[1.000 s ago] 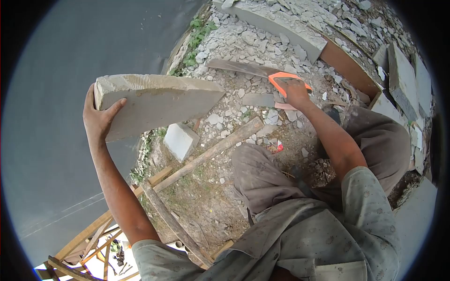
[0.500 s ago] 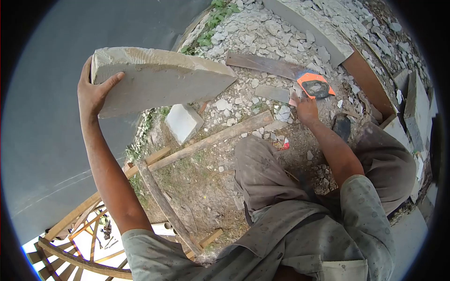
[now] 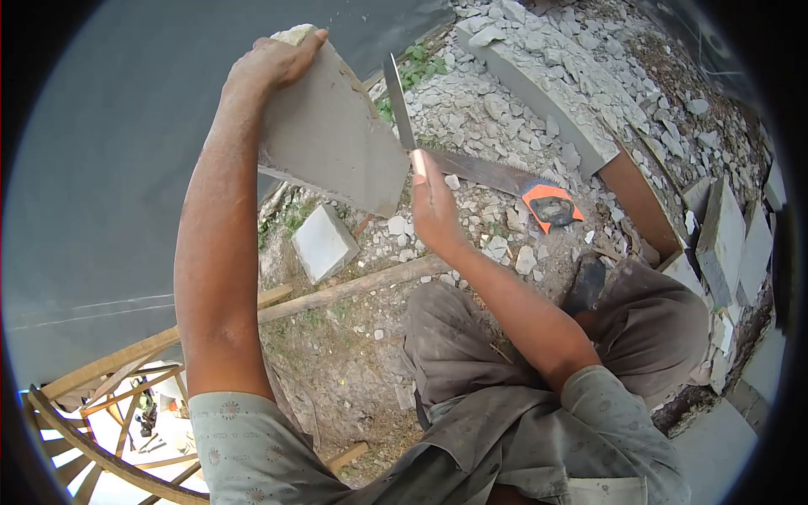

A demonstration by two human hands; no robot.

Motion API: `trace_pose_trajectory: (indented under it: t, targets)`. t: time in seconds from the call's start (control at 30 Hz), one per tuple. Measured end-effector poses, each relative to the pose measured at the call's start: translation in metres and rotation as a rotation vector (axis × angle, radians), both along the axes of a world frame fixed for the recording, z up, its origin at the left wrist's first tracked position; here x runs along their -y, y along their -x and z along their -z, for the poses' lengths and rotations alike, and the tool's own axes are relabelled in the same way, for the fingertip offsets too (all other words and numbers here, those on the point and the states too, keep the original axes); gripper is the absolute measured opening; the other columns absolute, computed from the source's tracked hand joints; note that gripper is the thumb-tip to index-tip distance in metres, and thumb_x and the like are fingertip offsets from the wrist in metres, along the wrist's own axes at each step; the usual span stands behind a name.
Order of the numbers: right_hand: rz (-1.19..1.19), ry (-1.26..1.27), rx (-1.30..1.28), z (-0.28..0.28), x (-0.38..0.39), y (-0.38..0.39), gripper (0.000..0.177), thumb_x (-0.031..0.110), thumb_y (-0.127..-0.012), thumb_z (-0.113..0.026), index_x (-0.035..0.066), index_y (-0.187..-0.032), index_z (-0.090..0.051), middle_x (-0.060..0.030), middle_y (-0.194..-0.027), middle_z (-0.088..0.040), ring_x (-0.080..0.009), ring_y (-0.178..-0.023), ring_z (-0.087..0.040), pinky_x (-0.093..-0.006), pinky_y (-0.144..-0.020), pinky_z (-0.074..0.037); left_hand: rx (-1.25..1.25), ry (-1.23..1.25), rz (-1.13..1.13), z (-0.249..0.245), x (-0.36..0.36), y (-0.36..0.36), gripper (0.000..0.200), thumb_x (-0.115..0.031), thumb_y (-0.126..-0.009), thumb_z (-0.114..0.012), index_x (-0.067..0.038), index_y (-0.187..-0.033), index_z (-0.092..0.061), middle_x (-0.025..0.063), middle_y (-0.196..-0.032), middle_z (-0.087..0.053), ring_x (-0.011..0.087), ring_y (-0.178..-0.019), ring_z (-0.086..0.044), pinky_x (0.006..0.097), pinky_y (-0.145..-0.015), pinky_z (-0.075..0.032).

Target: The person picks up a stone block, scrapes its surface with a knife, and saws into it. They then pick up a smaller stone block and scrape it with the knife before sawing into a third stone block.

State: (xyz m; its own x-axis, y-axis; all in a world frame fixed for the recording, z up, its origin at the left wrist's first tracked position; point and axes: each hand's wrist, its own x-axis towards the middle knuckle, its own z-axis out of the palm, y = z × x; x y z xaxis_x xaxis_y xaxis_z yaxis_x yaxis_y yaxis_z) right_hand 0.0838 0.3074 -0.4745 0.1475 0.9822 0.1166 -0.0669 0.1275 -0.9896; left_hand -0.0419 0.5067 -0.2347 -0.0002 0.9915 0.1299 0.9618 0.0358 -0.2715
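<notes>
A pointed grey stone-like block (image 3: pixel 332 126) is held up, tilted, at the upper left. My left hand (image 3: pixel 278 63) grips its top end, fingers wrapped over the edge. A broad flat-bladed knife (image 3: pixel 399 101) stands nearly upright beside the block's right edge. Its pale handle is closed in my right hand (image 3: pixel 436 206), next to the block's lower corner. On the rubble just beyond that hand lies a handsaw (image 3: pixel 484 171) with an orange and black handle.
Stone chips (image 3: pixel 480 109) cover the ground ahead. A smaller pale block (image 3: pixel 324 244) sits near a wooden pole (image 3: pixel 362 292). A dark grey wall (image 3: pixel 109 168) rises at left. Long slabs (image 3: pixel 539 93) and leaning pieces (image 3: pixel 720 244) line the right side.
My right hand has lifted the knife from the ground and brought it left to the block. My left hand has raised and turned the block more upright.
</notes>
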Motion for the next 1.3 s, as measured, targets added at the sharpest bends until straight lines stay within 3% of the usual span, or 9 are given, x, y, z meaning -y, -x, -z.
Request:
trace_pose_trajectory:
  t: [0.2,0.33,0.53,0.63,0.67,0.9,0.93,1.07,1.3]
  targets:
    - [0.125,-0.19,-0.152,-0.065,-0.023,0.065,0.061,0.013,-0.102,-0.045,-0.003,-0.155,-0.018,-0.0405,-0.131,-0.052,-0.0549,-0.117,-0.056,-0.0546,-0.099,-0.044,0.135,0.001,-0.111,-0.002,0.03,-0.044,0.11,-0.082,-0.085,-0.036,0.01,-0.146,-0.039,0.0311,-0.141,-0.052,0.0429,-0.136,-0.048,0.0527,-0.112,-0.039]
    - [0.071,0.005,-0.12,-0.068,-0.018,0.086,0.068,0.011,-0.101,-0.045,-0.003,-0.155,-0.006,-0.042,-0.129,-0.052,-0.0566,-0.118,-0.054,-0.0555,-0.1,-0.043,0.154,-0.031,-0.132,0.001,0.024,-0.049,0.11,-0.082,-0.086,-0.034,0.01,-0.148,-0.037,0.0314,-0.143,-0.05,0.0426,-0.138,-0.046,0.0533,-0.113,-0.038]
    - [0.061,0.233,-0.3,-0.032,-0.018,0.096,0.056,0.012,-0.103,-0.043,0.002,-0.153,-0.02,-0.0398,-0.12,-0.057,-0.0562,-0.109,-0.058,-0.0558,-0.093,-0.044,0.118,-0.102,-0.027,0.01,0.013,-0.041,0.102,-0.082,-0.085,-0.033,-0.001,-0.146,-0.048,0.0251,-0.146,-0.051,0.0417,-0.137,-0.047,0.0543,-0.112,-0.038]
    - [0.145,-0.158,-0.23,-0.05,0.006,0.083,0.051,0.013,-0.104,-0.042,0.001,-0.15,-0.025,-0.039,-0.115,-0.059,-0.0553,-0.108,-0.059,-0.0549,-0.091,-0.045,0.22,0.006,-0.126,0.005,0.005,-0.041,0.098,-0.08,-0.087,-0.031,-0.004,-0.145,-0.051,0.0222,-0.149,-0.049,0.0408,-0.14,-0.045,0.0555,-0.113,-0.037]
    - [-0.027,0.125,-0.343,-0.061,0.002,0.07,0.049,0.014,-0.104,-0.042,0.001,-0.149,-0.029,-0.0393,-0.117,-0.058,-0.0549,-0.109,-0.059,-0.0539,-0.092,-0.045,0.256,0.049,-0.154,0.002,0.01,-0.043,0.098,-0.08,-0.088,-0.03,-0.003,-0.146,-0.05,0.0221,-0.15,-0.047,0.0398,-0.14,-0.044,0.0555,-0.113,-0.037]
    - [-0.031,0.14,-0.261,-0.036,-0.01,0.08,0.053,0.016,-0.103,-0.042,0.007,-0.151,-0.021,-0.0422,-0.112,-0.059,-0.0566,-0.11,-0.058,-0.0573,-0.095,-0.044,0.235,0.014,-0.114,0.004,0.002,-0.026,0.098,-0.081,-0.087,-0.032,-0.004,-0.144,-0.052,0.0244,-0.145,-0.052,0.0412,-0.135,-0.05,0.0529,-0.113,-0.038]
    - [-0.001,0.336,-0.264,-0.024,-0.028,0.077,0.049,0.018,-0.104,-0.042,0.007,-0.15,-0.028,-0.0405,-0.116,-0.059,-0.0543,-0.111,-0.059,-0.055,-0.095,-0.046,0.162,-0.071,-0.023,0.003,0.006,-0.02,0.099,-0.082,-0.082,-0.043,-0.004,-0.143,-0.054,0.0264,-0.139,-0.057,0.0423,-0.128,-0.056,0.0528,-0.109,-0.042]
    - [0.047,0.044,-0.076,0.014,-0.026,0.033,0.045,0.02,-0.103,-0.044,0.006,-0.146,-0.038,-0.0352,-0.116,-0.062,-0.0514,-0.108,-0.061,-0.0518,-0.093,-0.049,0.202,-0.038,0.003,-0.008,0.056,0.015,0.095,-0.072,-0.074,-0.067,-0.001,-0.137,-0.056,0.0253,-0.127,-0.065,0.0394,-0.117,-0.065,0.0488,-0.099,-0.05]
    - [-0.438,-0.102,0.121,-0.096,0.001,-0.026,0.041,0.021,-0.104,-0.046,0.001,-0.14,-0.049,-0.0289,-0.127,-0.061,-0.0376,-0.114,-0.064,-0.0427,-0.097,-0.049,0.485,-0.011,0.248,-0.022,0.142,0.067,0.09,-0.05,-0.069,-0.085,-0.002,-0.139,-0.053,0.0213,-0.12,-0.068,0.0317,-0.111,-0.067,0.0424,-0.095,-0.053]
